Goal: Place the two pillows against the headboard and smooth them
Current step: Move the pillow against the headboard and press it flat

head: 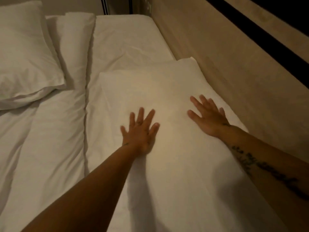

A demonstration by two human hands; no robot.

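Left hand [140, 131] and right hand [208, 116] lie flat, fingers spread, grasping nothing, pressing the near pillow [150, 91] against headboard [234, 67] to smooth it.

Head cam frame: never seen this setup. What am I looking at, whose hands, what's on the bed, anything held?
There is no robot here. A person wears one wide-angle camera on the head, looking forward and down, so the two bare arms reaching in are the wearer's own. The left hand and the right hand both lie flat, fingers spread, on a white pillow that sits beside the padded headboard on the right. Nothing is gripped; the hands look to be pressing or smoothing. Another white pillow lies at the far left, beside a white folded or bunched piece; I cannot tell what that is. All of it rests on white bedding.
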